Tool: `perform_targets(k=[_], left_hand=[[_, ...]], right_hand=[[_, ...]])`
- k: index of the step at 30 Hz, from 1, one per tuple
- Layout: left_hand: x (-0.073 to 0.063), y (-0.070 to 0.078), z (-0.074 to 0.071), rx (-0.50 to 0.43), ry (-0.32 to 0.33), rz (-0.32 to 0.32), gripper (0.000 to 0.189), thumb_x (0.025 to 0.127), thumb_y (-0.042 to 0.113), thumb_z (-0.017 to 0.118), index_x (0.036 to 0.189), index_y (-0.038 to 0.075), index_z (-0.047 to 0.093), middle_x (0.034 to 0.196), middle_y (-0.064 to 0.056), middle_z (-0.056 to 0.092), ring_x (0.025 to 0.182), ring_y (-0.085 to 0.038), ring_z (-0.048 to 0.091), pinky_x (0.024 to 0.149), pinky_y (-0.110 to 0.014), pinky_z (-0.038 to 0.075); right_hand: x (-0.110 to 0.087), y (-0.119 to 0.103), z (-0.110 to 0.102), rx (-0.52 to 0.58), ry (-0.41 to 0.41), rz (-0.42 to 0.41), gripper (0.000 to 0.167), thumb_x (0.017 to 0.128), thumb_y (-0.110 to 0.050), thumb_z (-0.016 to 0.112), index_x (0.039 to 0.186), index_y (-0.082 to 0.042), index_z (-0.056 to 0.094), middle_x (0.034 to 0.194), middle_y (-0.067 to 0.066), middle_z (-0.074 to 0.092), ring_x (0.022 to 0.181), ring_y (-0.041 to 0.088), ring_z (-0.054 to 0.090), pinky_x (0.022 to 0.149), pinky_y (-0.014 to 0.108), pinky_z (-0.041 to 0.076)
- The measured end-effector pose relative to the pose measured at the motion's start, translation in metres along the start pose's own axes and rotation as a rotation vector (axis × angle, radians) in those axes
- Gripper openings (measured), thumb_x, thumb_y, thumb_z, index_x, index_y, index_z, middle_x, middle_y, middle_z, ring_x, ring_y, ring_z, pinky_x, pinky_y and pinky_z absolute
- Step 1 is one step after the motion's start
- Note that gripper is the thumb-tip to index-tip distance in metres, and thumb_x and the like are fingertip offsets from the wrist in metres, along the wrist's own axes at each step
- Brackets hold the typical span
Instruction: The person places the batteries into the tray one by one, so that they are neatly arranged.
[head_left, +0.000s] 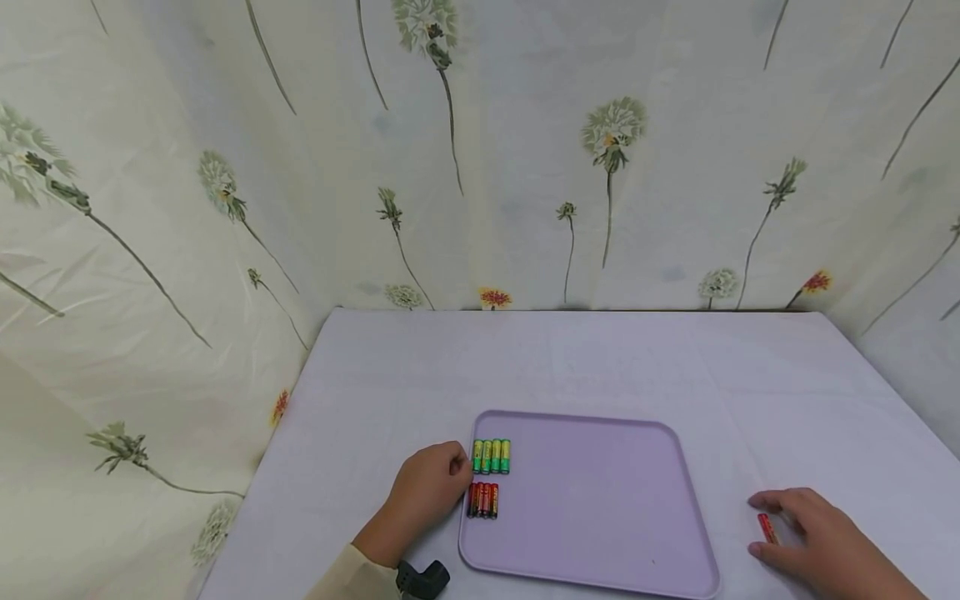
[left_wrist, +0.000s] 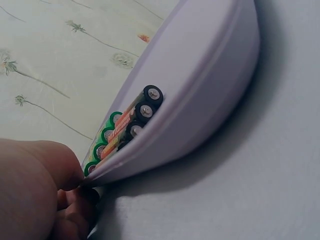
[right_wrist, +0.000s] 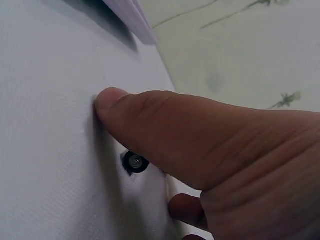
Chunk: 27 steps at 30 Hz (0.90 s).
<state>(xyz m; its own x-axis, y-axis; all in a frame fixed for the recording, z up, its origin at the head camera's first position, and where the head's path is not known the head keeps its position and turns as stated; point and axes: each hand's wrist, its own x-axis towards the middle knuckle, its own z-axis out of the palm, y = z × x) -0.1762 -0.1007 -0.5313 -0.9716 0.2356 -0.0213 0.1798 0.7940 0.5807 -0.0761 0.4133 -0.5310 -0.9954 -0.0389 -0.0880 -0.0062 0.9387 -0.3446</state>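
A lilac tray (head_left: 592, 500) lies on the table. Inside its left side, green-and-yellow batteries (head_left: 491, 457) stand in one row side by side, with red-and-black batteries (head_left: 483, 500) in a second row nearer me. My left hand (head_left: 433, 483) is at the tray's left rim; in the left wrist view its thumb (left_wrist: 62, 165) and curled fingers pinch the rim beside the batteries. Right of the tray, my right hand (head_left: 813, 533) rests low at the table, thumb and forefinger spread around a single red battery (head_left: 767, 528). The right wrist view shows its black end (right_wrist: 135, 162) below the thumb.
A white cloth (head_left: 600, 358) covers the table. Floral curtains (head_left: 510, 150) hang behind it and on both sides. On my left wrist sits a black band (head_left: 423, 579).
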Motion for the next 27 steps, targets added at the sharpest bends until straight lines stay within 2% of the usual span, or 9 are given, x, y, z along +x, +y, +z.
perform_targets(k=[7,9,11,14,17,20,22,24,27], left_hand=[[-0.0005,-0.0001,-0.0007,0.003,-0.001,-0.006,0.015,0.096,0.028,0.065,0.082,0.025,0.060,0.067,0.010,0.054,0.065,-0.008,0.050,0.059,-0.027,0.040],[-0.0005,-0.0002,-0.0007,0.001,-0.003,-0.005,0.015,0.096,0.028,0.065,0.082,0.025,0.061,0.067,0.009,0.055,0.065,-0.008,0.050,0.059,-0.027,0.040],[-0.0007,0.0000,-0.0011,-0.002,-0.006,-0.006,0.014,0.095,0.028,0.065,0.082,0.025,0.061,0.068,0.010,0.055,0.065,-0.008,0.051,0.059,-0.027,0.041],[-0.0009,0.0003,-0.0015,-0.002,-0.009,-0.013,0.014,0.095,0.028,0.065,0.082,0.025,0.060,0.068,0.009,0.055,0.066,-0.008,0.051,0.059,-0.027,0.041],[-0.0011,0.0010,-0.0022,-0.001,-0.010,-0.018,0.015,0.095,0.028,0.064,0.081,0.025,0.060,0.068,0.009,0.055,0.066,-0.009,0.051,0.060,-0.028,0.041],[-0.0015,0.0021,-0.0028,0.001,-0.008,-0.018,0.015,0.095,0.027,0.065,0.081,0.025,0.061,0.068,0.009,0.055,0.066,-0.009,0.051,0.060,-0.028,0.041],[-0.0017,0.0026,-0.0028,0.002,-0.007,-0.017,0.015,0.095,0.027,0.065,0.081,0.025,0.061,0.068,0.009,0.055,0.066,-0.009,0.051,0.060,-0.028,0.041],[-0.0018,0.0025,-0.0024,0.005,-0.007,-0.017,0.014,0.095,0.026,0.065,0.081,0.025,0.061,0.068,0.009,0.055,0.066,-0.009,0.051,0.060,-0.028,0.041],[-0.0017,0.0022,-0.0021,0.007,-0.007,-0.018,0.014,0.095,0.027,0.065,0.081,0.025,0.061,0.068,0.010,0.055,0.066,-0.009,0.051,0.060,-0.027,0.041]], right_hand=[[-0.0047,0.0059,0.0021,-0.006,0.026,-0.059,0.061,0.069,-0.042,0.095,0.119,-0.017,0.071,0.121,0.005,0.065,0.097,-0.007,0.049,0.078,0.018,0.048],[-0.0053,0.0064,0.0021,-0.001,0.026,-0.068,0.058,0.069,-0.041,0.095,0.117,-0.019,0.071,0.120,0.004,0.065,0.098,-0.005,0.051,0.078,0.017,0.048],[-0.0040,0.0055,0.0011,0.003,-0.004,-0.054,0.056,0.071,-0.042,0.094,0.117,-0.019,0.071,0.120,0.005,0.065,0.104,0.003,0.056,0.081,0.022,0.051],[-0.0012,0.0034,-0.0012,0.007,-0.075,-0.014,0.056,0.075,-0.044,0.092,0.118,-0.016,0.071,0.123,0.011,0.065,0.110,0.024,0.061,0.087,0.040,0.057],[-0.0003,0.0022,-0.0022,0.021,-0.118,0.015,0.057,0.077,-0.043,0.090,0.120,-0.011,0.070,0.125,0.016,0.063,0.112,0.037,0.061,0.089,0.057,0.054],[-0.0014,0.0015,-0.0020,0.034,-0.119,0.029,0.058,0.078,-0.043,0.089,0.121,-0.010,0.070,0.125,0.018,0.063,0.112,0.038,0.062,0.090,0.058,0.054],[-0.0025,0.0016,-0.0013,0.026,-0.102,0.025,0.058,0.078,-0.045,0.089,0.120,-0.011,0.070,0.125,0.017,0.063,0.112,0.037,0.062,0.088,0.052,0.056],[-0.0032,0.0019,-0.0003,0.025,-0.091,0.025,0.059,0.078,-0.047,0.089,0.120,-0.010,0.071,0.124,0.018,0.064,0.111,0.037,0.062,0.087,0.051,0.056],[-0.0032,0.0024,0.0007,0.021,-0.078,0.034,0.061,0.077,-0.049,0.089,0.120,-0.009,0.071,0.124,0.018,0.065,0.110,0.037,0.063,0.088,0.053,0.056]])
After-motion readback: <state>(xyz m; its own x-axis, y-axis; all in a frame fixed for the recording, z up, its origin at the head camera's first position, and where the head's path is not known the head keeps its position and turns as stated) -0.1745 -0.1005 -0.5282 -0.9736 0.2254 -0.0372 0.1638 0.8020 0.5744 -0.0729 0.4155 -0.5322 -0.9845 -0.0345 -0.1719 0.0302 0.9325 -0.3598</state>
